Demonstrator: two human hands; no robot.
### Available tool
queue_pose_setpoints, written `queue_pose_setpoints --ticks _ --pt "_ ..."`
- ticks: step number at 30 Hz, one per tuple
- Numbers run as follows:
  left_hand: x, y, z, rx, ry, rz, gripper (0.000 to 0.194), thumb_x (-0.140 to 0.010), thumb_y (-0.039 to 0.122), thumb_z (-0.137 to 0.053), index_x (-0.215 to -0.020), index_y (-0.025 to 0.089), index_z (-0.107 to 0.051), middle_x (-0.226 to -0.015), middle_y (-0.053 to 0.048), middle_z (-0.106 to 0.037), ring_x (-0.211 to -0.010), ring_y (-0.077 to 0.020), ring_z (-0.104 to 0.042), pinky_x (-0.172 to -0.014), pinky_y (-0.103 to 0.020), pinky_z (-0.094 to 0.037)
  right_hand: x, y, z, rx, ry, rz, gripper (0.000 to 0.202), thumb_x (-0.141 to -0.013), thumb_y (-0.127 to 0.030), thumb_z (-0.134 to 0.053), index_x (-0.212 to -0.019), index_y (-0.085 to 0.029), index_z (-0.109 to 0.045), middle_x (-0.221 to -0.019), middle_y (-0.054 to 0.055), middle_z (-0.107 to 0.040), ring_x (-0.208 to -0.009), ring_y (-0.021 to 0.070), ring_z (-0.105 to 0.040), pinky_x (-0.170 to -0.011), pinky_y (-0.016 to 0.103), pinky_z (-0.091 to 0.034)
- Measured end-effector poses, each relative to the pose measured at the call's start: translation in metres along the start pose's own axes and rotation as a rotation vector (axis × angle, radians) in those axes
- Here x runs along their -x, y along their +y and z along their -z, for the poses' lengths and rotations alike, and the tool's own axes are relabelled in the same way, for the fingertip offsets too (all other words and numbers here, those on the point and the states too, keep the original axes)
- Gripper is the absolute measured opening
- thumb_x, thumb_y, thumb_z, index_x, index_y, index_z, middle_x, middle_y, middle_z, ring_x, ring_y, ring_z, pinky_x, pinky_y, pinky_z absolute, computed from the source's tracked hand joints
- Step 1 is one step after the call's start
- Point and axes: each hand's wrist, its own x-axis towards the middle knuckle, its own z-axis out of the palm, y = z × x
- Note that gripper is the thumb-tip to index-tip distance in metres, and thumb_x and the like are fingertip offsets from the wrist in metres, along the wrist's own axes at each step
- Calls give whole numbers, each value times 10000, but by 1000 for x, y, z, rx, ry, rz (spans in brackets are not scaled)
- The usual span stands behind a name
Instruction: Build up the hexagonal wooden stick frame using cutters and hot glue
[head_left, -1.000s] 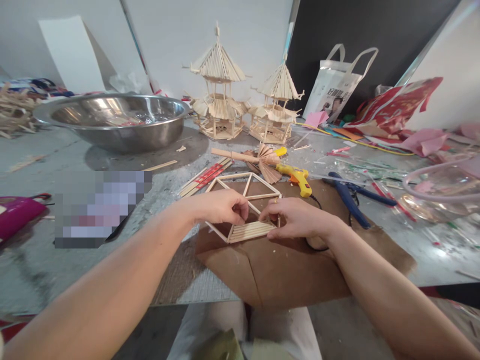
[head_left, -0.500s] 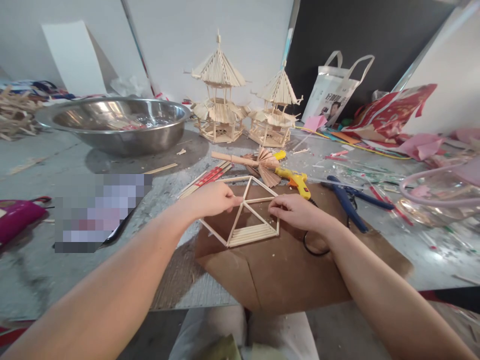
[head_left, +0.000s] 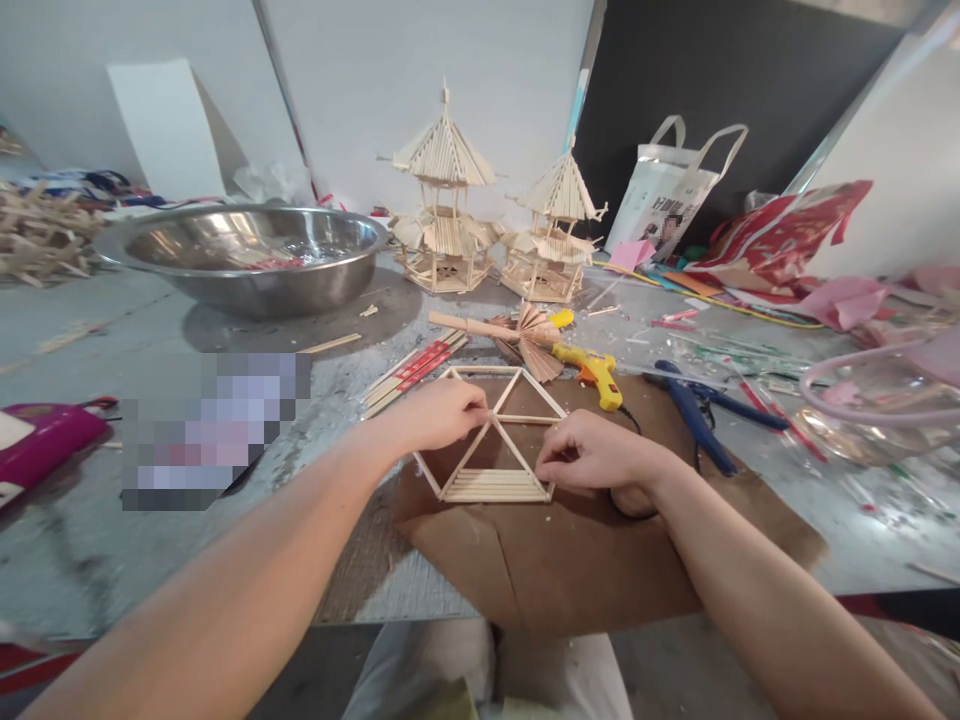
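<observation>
A six-sided frame of thin wooden sticks [head_left: 499, 488] lies on a brown paper sheet, its spokes meeting in the middle. Short sticks laid side by side fill the near part of its lowest triangle. My left hand [head_left: 448, 412] reaches over the frame's left part, fingers closed on it at the centre joint. At the right edge, close to the lower right corner, my right hand [head_left: 592, 450] has its fingers pinched on the frame. Parts of the frame's left and right sides are hidden under the hands.
Beyond the frame lie red-banded sticks [head_left: 427, 360], a folded-paper fan piece [head_left: 525, 335], a yellow glue gun [head_left: 592, 368] and blue-handled pliers [head_left: 694, 420]. Two stick pagodas [head_left: 444, 235] stand behind, near a steel basin [head_left: 277, 285]. A blurred-out phone-like object [head_left: 225, 425] is at left.
The stick frame has turned slightly, its near side now almost level. My left index finger, earlier extended to the centre joint, is now drawn in; my right hand has moved nearer the lower corner.
</observation>
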Motion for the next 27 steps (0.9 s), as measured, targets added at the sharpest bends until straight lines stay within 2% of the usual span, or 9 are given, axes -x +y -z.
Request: queue_pose_setpoints --ticks 3,8,10,12,13,15,18,22,27 --pt "1 4 2 61 119 20 279 -745 373 -390 -628 180 -553 -540 18 -543 -499 -97 -451 -486 -208 -286 -1 0 0 -33 75 -21 172 -713 -215 -494 -694 -156 -654 -608 0 -614 -545 80 -503 -526 192 -337" --pt "0 -1 3 47 441 145 354 -765 425 -344 -581 168 -504 -481 21 -461 -470 -102 -409 -467 -222 -270 -6 8 -1 -17 370 -85 166 -719 -185 -476 -802 -162 -618 -712 12 -609 -591 89 -496 -563 209 -365" --pt "-3 -8 0 93 573 176 250 -744 368 -391 -671 172 -528 -573 11 -530 -517 -109 -452 -492 -222 -305 -8 12 -3 2 435 -74 217 -731 -185 -461 -900 -176 -597 -817 29 -606 -644 102 -508 -592 226 -385" --pt "-5 -15 -2 185 696 160 168 -703 228 -416 -809 177 -536 -732 -3 -593 -625 -115 -514 -570 -219 -360 -9 15 -6 12 455 -44 262 -742 -175 -444 -969 -191 -572 -913 43 -592 -738 123 -524 -640 248 -405" --pt "-6 -18 -4 237 721 136 220 -675 156 -397 -846 176 -535 -776 -8 -604 -668 -114 -530 -606 -219 -376 -10 16 -7 20 461 -28 274 -742 -167 -440 -984 -198 -565 -948 45 -584 -796 135 -525 -673 263 -410" --pt "-7 -20 -5 310 712 110 272 -645 100 -352 -821 173 -546 -718 3 -606 -640 -109 -535 -616 -223 -388 -11 16 -8 49 476 3 284 -741 -151 -438 -992 -205 -559 -993 50 -572 -906 158 -506 -748 298 -405" --pt "-6 -18 -6 368 688 98 252 -634 108 -332 -724 167 -560 -586 20 -569 -547 -104 -506 -565 -222 -385 -12 9 -10 125 483 88 286 -760 -149 -425 -1008 -201 -557 -1016 61 -563 -978 167 -473 -836 333 -370" --pt "-5 -13 -5 416 709 85 235 -632 130 -337 -695 163 -561 -561 25 -546 -518 -94 -479 -538 -216 -380 -15 -8 -14 249 395 208 295 -810 -238 -406 -1071 -225 -542 -1061 50 -557 -1026 175 -432 -897 362 -313" --pt "-5 -11 -1 548 826 81 221 -622 114 -337 -650 155 -553 -547 22 -508 -502 -78 -454 -501 -201 -374 -19 -17 -20 377 354 109 348 -808 -329 -412 -1127 -232 -514 -1226 67 -444 -1163 236 -279 -951 449 -219"
